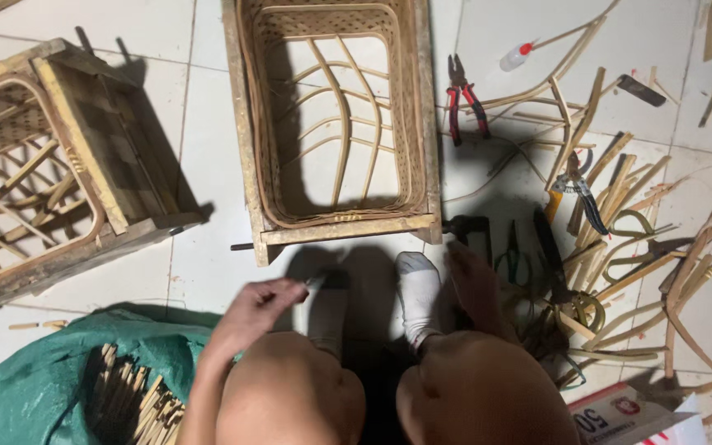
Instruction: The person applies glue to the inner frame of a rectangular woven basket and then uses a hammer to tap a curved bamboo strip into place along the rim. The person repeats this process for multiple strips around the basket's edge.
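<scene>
Two hands busy here: left hand (259, 303) pinches a thin nail-like piece (315, 282) just below the rattan frame (335, 115), right hand (475, 284) is shadowed, fingers hard to tell. Pliers (463, 95) and offcuts crowd the floor's right side, so snagging seems likely.

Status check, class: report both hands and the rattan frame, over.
Left hand pinched on a small thin piece, unclear what. Right hand down among tools beside rattan strips. Rattan frame untouched on tiles ahead.

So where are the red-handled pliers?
The red-handled pliers lie on the white tiled floor, upper right of centre, just right of the woven rattan frame.
</scene>
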